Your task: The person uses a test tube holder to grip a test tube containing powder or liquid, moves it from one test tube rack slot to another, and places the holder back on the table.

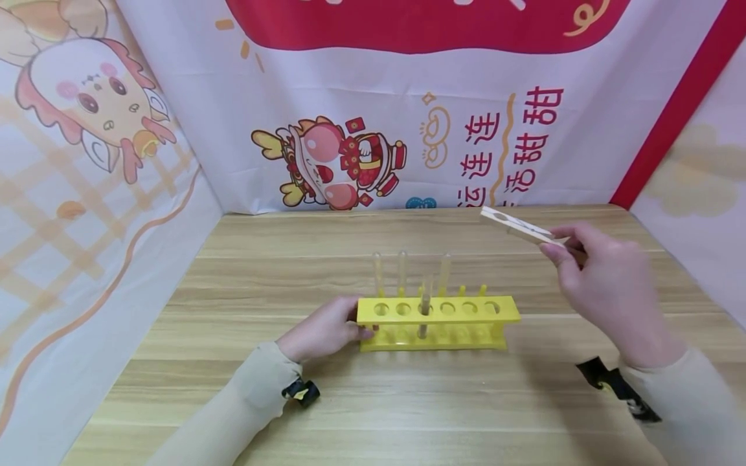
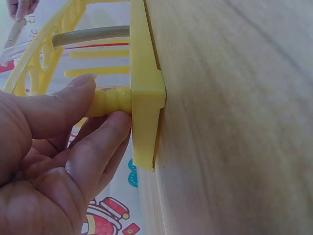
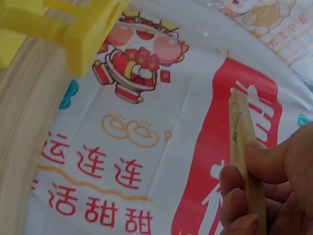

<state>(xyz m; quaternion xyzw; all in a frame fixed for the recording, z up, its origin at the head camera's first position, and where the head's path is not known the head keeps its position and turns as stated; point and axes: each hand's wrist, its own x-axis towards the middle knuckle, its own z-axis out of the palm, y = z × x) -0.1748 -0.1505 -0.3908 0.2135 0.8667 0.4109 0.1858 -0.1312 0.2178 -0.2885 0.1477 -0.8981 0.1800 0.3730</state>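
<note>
My left hand point(image 1: 326, 329) holds the left end of a yellow plastic test tube rack point(image 1: 437, 318). In the left wrist view, its thumb and fingers pinch the ridged end post point(image 2: 112, 100) just above the base. One test tube point(image 1: 426, 303) with brownish contents stands upright in a hole of the rack. Behind it, clear test tubes point(image 1: 378, 272) sit upside down on yellow pegs. Off to the right and above the table, my right hand point(image 1: 609, 294) grips a wooden test tube holder point(image 1: 517, 225). Its metal spring shows in the right wrist view, and the far end points up and left.
The rack stands on a wood-grain table point(image 1: 437, 401). A printed cloth point(image 1: 361, 77) with red lettering and cartoon figures hangs behind the table's back edge. Similar cloth point(image 1: 70, 226) lines the left side, and pale cloth is at the right.
</note>
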